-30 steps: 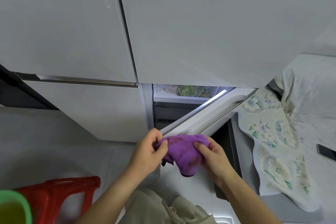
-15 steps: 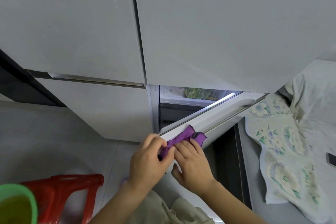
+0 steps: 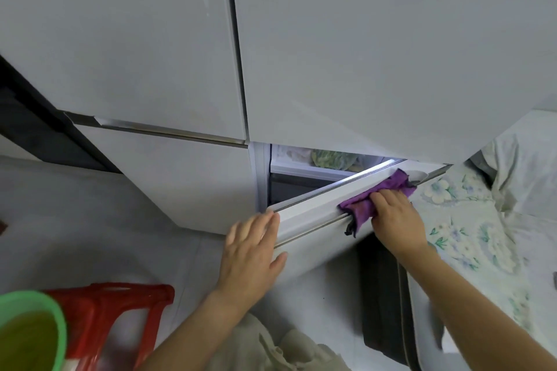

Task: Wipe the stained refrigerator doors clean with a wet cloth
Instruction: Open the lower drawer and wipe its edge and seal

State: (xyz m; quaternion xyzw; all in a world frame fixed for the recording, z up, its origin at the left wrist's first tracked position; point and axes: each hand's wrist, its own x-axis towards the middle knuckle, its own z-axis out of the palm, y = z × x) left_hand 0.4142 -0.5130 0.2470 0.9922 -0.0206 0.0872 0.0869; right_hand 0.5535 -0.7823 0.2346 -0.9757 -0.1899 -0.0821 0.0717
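A white refrigerator fills the view, its two upper doors (image 3: pixel 361 54) closed. The lower right door (image 3: pixel 313 208) stands ajar, its top edge facing me. A purple cloth (image 3: pixel 376 193) lies on that top edge near its far end, hanging a little over the front. My right hand (image 3: pixel 398 220) presses the cloth against the edge, fingers bent over it. My left hand (image 3: pixel 253 250) rests on the near corner of the same door, fingers straight, thumb on the door's front face.
A red plastic stool (image 3: pixel 114 310) and a green basin (image 3: pixel 33 331) of yellowish water sit at the lower left. A floral cloth (image 3: pixel 470 235) covers a surface on the right. Bagged greens (image 3: pixel 331 158) show inside the open compartment. The lower left door (image 3: pixel 180 178) is closed.
Both hands held the cloth at the door's near corner. Now my right hand has slid it along the top edge to the far end, and my left hand has let go and rests on the corner.
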